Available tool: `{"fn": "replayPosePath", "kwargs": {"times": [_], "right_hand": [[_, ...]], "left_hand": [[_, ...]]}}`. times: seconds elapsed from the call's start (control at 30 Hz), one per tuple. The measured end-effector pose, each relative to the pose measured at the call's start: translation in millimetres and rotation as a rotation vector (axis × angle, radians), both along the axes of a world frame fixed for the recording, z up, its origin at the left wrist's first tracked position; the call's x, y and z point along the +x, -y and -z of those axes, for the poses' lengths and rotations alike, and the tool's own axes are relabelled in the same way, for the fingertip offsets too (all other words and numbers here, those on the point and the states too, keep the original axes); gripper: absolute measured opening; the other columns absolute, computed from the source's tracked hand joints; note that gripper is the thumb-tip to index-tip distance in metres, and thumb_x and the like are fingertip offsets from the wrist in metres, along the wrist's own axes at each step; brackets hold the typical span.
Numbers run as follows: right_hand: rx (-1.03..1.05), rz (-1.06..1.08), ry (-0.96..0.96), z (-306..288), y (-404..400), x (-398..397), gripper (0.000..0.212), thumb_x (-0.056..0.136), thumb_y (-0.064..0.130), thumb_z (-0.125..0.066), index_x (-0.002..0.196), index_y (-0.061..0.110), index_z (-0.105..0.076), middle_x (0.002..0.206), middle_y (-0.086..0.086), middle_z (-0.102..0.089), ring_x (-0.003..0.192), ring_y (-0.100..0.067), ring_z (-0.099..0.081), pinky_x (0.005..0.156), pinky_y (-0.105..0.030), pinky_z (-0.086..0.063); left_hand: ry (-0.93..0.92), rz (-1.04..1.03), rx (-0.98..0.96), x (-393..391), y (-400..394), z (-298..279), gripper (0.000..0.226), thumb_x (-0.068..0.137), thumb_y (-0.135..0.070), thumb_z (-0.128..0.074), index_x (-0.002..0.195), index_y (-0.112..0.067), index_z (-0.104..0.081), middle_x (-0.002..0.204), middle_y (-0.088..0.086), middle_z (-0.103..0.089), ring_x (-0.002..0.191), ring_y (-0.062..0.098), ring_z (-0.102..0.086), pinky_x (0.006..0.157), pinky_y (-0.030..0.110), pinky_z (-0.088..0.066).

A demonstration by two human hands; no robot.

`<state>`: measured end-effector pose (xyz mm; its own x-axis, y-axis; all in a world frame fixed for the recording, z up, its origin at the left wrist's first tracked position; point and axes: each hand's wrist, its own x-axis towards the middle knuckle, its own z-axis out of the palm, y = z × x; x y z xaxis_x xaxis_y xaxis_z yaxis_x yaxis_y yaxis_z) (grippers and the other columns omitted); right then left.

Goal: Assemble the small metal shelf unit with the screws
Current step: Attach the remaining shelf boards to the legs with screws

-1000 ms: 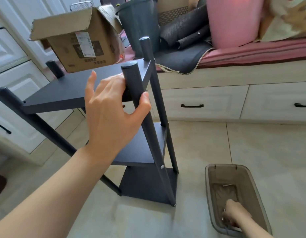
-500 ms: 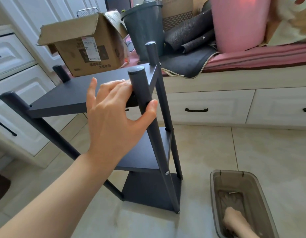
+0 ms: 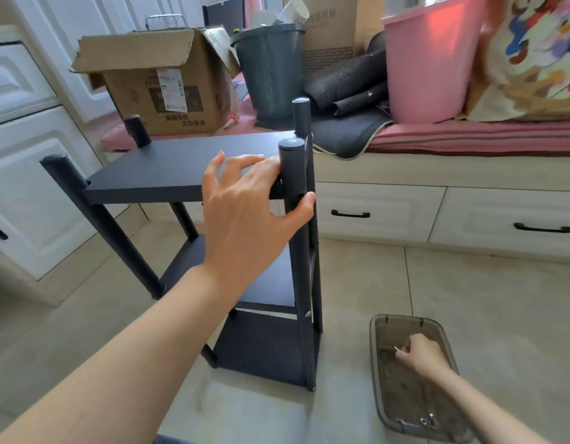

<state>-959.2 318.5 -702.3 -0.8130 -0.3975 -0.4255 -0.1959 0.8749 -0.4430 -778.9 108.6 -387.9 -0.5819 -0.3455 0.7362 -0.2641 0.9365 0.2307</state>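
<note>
On my left I see the dark shelf unit (image 3: 194,174) standing upright on the tiled floor. My left hand (image 3: 245,216) grasps its near right post (image 3: 293,193) just under the top shelf, thumb hooked round the post, fingers lying on the shelf. Further right, a grey tray (image 3: 378,379) sits on the floor; over it my right hand (image 3: 419,355) pinches a small screw (image 3: 396,348).

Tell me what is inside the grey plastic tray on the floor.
Inside the tray, the right hand pinches a thin metal screw; small metal parts lie near its front edge. The hand hides anything under it.
</note>
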Motion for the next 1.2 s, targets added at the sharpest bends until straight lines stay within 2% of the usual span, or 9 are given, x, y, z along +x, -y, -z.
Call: {"fn": "replayPosePath", "kwargs": {"times": [0.13,0.23,0.3,0.47,0.6,0.77,0.9,1.0,1.2], "right_hand": [[-0.194,-0.055,-0.135,-89,10,9,0.005,0.087,0.018,-0.070,0.086,0.014,-0.071,0.084,-0.006,-0.072,0.085,-0.023,-0.067,0.074,-0.028,-0.048],[-0.568,-0.048,-0.078,-181,17,34,0.006,0.086,0.010,-0.073,0.085,0.010,-0.067,0.068,-0.003,-0.071,0.059,-0.014,-0.064,0.062,-0.026,-0.051],[-0.786,-0.107,-0.035,-244,20,59,0.006,0.088,0.009,-0.072,0.085,0.009,-0.066,0.066,-0.006,-0.071,0.056,-0.013,-0.063,0.055,-0.025,-0.052],[-1.119,-0.247,-0.129,-340,28,115,0.005,0.086,0.014,-0.074,0.084,0.014,-0.069,0.069,-0.008,-0.069,0.058,-0.015,-0.062,0.057,-0.022,-0.053],[-1.185,-0.266,-0.279,-356,36,142,0.010,0.081,0.013,-0.076,0.078,0.017,-0.068,0.066,-0.004,-0.066,0.053,-0.012,-0.059,0.056,-0.020,-0.051],[-1.168,-0.233,-0.333,-344,35,151,0.011,0.078,0.011,-0.080,0.080,0.016,-0.071,0.070,0.001,-0.069,0.059,-0.009,-0.063,0.060,-0.018,-0.053],[-1.177,-0.239,-0.293,-334,30,149,0.016,0.076,0.003,-0.079,0.084,0.016,-0.074,0.075,0.000,-0.073,0.067,-0.014,-0.072,0.068,-0.021,-0.058],[-1.155,-0.257,-0.301,-330,28,148,0.016,0.076,0.003,-0.079,0.084,0.016,-0.075,0.077,0.004,-0.075,0.070,-0.013,-0.074,0.070,-0.019,-0.058],[-1.157,-0.296,-0.278,-326,27,149,0.013,0.074,0.003,-0.080,0.082,0.012,-0.076,0.076,0.002,-0.075,0.069,-0.014,-0.074,0.071,-0.021,-0.059]], "left_hand": [[-0.010,0.038,0.009,9,-4,-2,0.034,0.086,-0.044,-0.066,0.101,-0.014,-0.074,0.096,-0.002,-0.074,0.115,0.024,-0.061,0.118,0.050,-0.024],[-0.016,0.067,0.017,17,-6,-2,0.034,0.085,-0.043,-0.067,0.099,-0.013,-0.075,0.093,0.000,-0.076,0.113,0.025,-0.062,0.117,0.052,-0.027],[-0.030,0.081,0.022,23,-7,-2,0.036,0.083,-0.042,-0.069,0.099,-0.011,-0.076,0.092,0.001,-0.076,0.111,0.026,-0.064,0.115,0.053,-0.029],[-0.001,0.103,0.013,35,-13,-8,0.042,0.078,-0.043,-0.072,0.103,-0.009,-0.077,0.093,0.003,-0.077,0.108,0.029,-0.066,0.111,0.053,-0.036],[0.142,0.173,-0.012,43,-8,-15,0.056,0.080,-0.052,-0.075,0.120,-0.013,-0.071,0.113,0.004,-0.075,0.126,0.029,-0.058,0.116,0.053,-0.031],[0.342,0.298,-0.065,51,12,-24,0.078,0.077,-0.054,-0.078,0.144,-0.023,-0.053,0.148,-0.004,-0.053,0.145,0.022,-0.039,0.123,0.053,-0.015],[0.269,0.310,-0.209,53,22,-18,0.081,0.067,-0.030,-0.092,0.138,-0.013,-0.058,0.140,0.005,-0.059,0.132,0.030,-0.054,0.114,0.063,-0.031],[0.155,0.282,-0.274,49,24,-10,0.073,0.065,-0.008,-0.092,0.132,-0.007,-0.063,0.132,0.010,-0.065,0.125,0.033,-0.060,0.110,0.062,-0.037],[0.007,0.250,-0.252,45,26,-1,0.047,0.081,-0.008,-0.081,0.126,-0.005,-0.067,0.127,0.011,-0.067,0.121,0.032,-0.063,0.111,0.061,-0.038]]}}
